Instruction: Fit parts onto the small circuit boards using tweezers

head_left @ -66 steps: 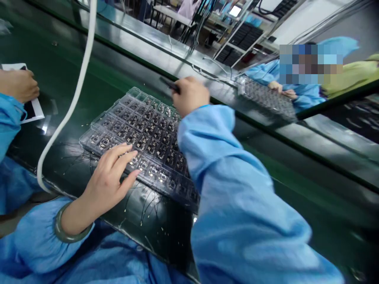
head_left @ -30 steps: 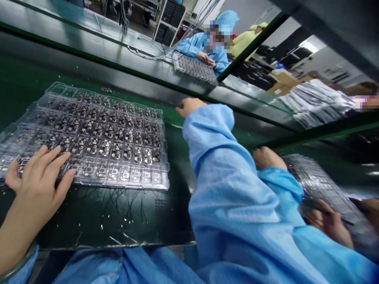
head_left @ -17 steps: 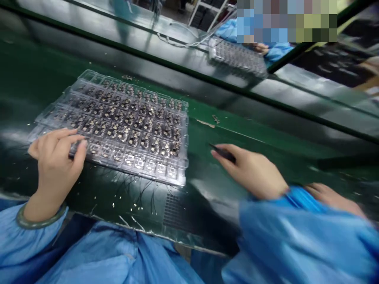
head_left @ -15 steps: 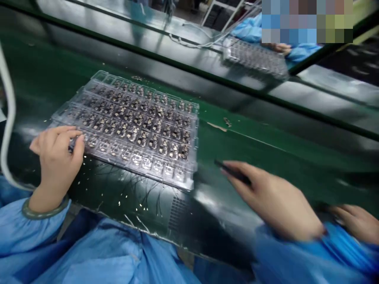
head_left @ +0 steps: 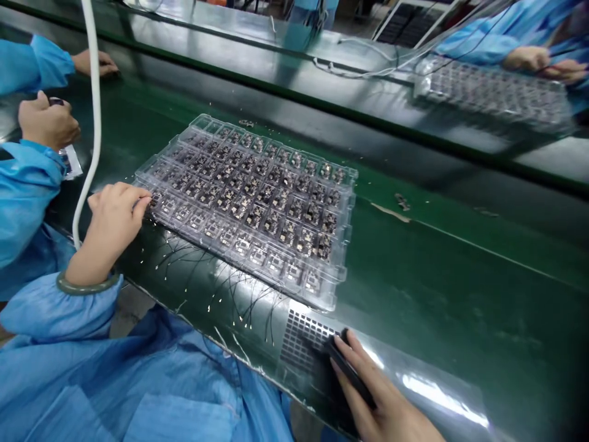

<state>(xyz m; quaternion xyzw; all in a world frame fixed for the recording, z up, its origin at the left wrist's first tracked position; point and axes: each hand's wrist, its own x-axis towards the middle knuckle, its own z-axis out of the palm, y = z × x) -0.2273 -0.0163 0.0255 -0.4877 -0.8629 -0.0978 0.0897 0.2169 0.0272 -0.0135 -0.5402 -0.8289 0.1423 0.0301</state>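
A clear plastic tray [head_left: 341, 270] lies tilted across my view, its pockets filled with small circuit boards [head_left: 243, 244]. At the tray's left front corner is my left hand [head_left: 115, 218], thumb and forefinger closed on a small circuit board [head_left: 154, 199], partly hidden by the fingers. Thin black wires [head_left: 234, 288] with pale ends hang out along the front side. My right hand [head_left: 375, 393] grips black tweezers [head_left: 352, 373]. Their front end is over a clear sheet with rows of small black squares [head_left: 299, 331], right of the wires.
A white cable [head_left: 94, 104] hangs down at the left. Beside it are a co-worker's hands [head_left: 48, 123]. Across the bench, another person's hands [head_left: 547, 64] are at a similar tray [head_left: 492, 92]. Loose scraps [head_left: 402, 201] lie on the green mat [head_left: 460, 294].
My right hand has moved down toward me with the tweezers, to the sheet of black squares. The view has shifted left, showing a co-worker's hands there. My left hand stays at the tray's corner.
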